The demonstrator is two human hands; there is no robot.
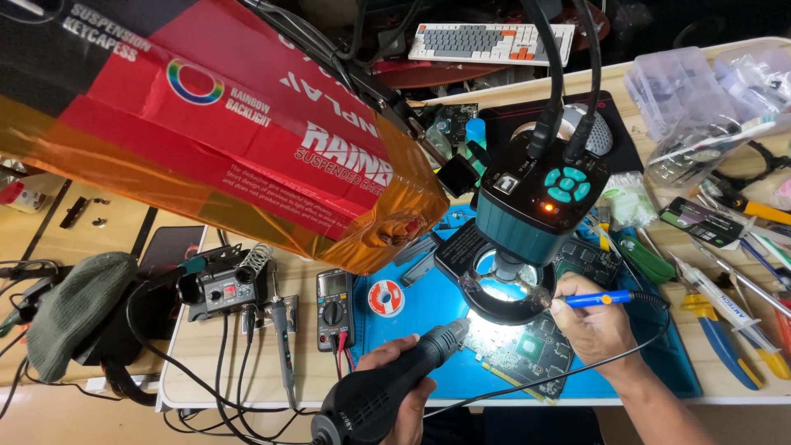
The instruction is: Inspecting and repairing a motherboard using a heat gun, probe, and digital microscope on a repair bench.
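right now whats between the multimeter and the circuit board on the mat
In the head view, a solder spool lies on the blue mat between the multimeter and the circuit board.

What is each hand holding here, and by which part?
The left hand holds a black hot-air gun around its handle. The right hand holds a blue soldering iron by its grip, pen-style, above the circuit board.

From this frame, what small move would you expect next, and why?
Probably bringing the blue-handled tool in the right hand down to the circuit board: the left hand already aims the hot-air gun at the lit spot under the microscope.
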